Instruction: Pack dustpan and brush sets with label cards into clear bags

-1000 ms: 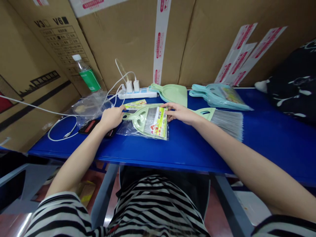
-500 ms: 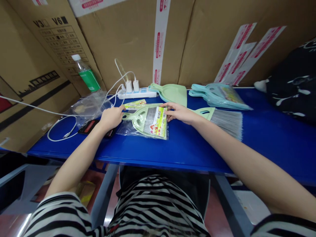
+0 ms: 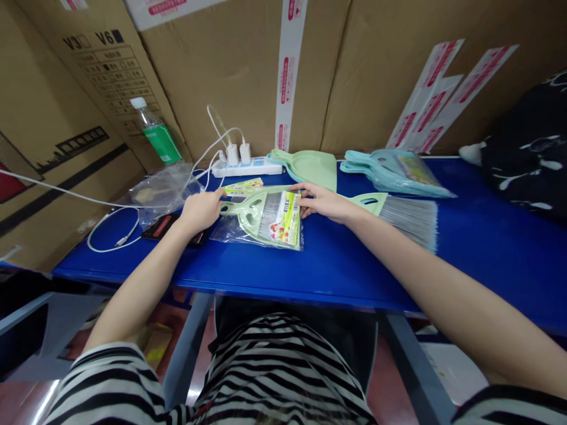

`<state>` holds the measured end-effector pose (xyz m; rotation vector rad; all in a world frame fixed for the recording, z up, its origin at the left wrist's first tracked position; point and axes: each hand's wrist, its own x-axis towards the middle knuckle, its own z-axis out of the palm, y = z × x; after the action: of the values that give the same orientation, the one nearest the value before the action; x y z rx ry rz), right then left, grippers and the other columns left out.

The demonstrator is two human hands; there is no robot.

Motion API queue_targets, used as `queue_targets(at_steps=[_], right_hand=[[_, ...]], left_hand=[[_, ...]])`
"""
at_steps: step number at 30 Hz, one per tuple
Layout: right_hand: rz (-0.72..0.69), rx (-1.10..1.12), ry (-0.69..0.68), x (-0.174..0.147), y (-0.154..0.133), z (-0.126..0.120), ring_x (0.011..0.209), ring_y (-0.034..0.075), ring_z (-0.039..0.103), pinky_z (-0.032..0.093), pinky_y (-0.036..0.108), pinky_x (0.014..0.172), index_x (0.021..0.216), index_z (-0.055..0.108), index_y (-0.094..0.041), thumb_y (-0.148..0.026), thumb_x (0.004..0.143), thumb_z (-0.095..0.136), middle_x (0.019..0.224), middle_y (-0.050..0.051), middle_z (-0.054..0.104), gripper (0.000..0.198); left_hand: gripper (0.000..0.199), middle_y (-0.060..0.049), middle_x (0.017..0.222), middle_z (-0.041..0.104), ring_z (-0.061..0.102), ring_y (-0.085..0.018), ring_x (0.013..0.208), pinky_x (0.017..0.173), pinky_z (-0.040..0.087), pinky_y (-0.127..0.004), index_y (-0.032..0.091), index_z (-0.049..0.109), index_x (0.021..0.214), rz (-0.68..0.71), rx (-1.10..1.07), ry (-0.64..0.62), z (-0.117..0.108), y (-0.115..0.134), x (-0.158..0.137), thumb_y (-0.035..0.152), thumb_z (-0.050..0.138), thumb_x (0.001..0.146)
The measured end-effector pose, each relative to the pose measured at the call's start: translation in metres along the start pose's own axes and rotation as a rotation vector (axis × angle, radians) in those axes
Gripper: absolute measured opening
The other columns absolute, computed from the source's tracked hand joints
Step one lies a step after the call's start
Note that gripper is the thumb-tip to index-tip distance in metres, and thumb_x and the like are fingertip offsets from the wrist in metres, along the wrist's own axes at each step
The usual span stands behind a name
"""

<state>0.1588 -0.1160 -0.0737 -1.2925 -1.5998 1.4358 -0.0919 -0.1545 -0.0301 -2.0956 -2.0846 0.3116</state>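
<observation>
A clear bag holds a light green brush-and-dustpan set (image 3: 253,217) with grey bristles and a yellow label card (image 3: 289,219). It lies on the blue table, handle toward the left. My left hand (image 3: 201,209) is closed at the handle end of the bag. On the other side, my right hand (image 3: 323,203) grips the bag's edge by the card, its fingers bent over it. Under and beyond my right wrist lies a loose green brush (image 3: 407,219) with grey bristles, partly hidden by the arm. Another yellow card (image 3: 243,186) lies behind the bag.
Along the back stand a power strip (image 3: 261,167) with white chargers, green dustpans (image 3: 312,166) and bagged blue dustpans (image 3: 394,171). To the left are a bottle (image 3: 162,141), a crumpled clear bag (image 3: 163,189), a black box (image 3: 162,226) and a white cable (image 3: 95,236). Cardboard walls the table.
The view has shifted very slightly. Both hands and the bagged set stay in the same places.
</observation>
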Motion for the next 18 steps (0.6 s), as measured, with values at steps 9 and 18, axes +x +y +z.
queue_targets(at_steps=[9,18], right_hand=[[-0.026,-0.031,-0.041,0.003,0.003,-0.004,0.063,0.010,0.062,0.061,0.022,0.063,0.113,0.060,-0.019,-0.005,0.087,0.056,0.085,0.000,0.057,0.029],[-0.076,0.007,-0.095,0.007,0.010,-0.008,0.064,0.009,0.062,0.061,0.021,0.062,0.106,0.062,-0.020,-0.006,0.087,0.057,0.083,-0.001,0.058,0.024]], left_hand=[[0.040,-0.015,0.121,0.068,0.063,-0.032,0.117,0.096,0.050,-0.043,0.019,0.052,0.135,-0.008,0.000,-0.009,-0.001,0.001,-0.001,0.021,0.037,0.097],[0.041,-0.016,0.120,0.068,0.063,-0.034,0.116,0.095,0.051,-0.045,0.018,0.053,0.135,-0.003,-0.010,-0.006,-0.001,0.000,0.000,0.021,0.036,0.097]])
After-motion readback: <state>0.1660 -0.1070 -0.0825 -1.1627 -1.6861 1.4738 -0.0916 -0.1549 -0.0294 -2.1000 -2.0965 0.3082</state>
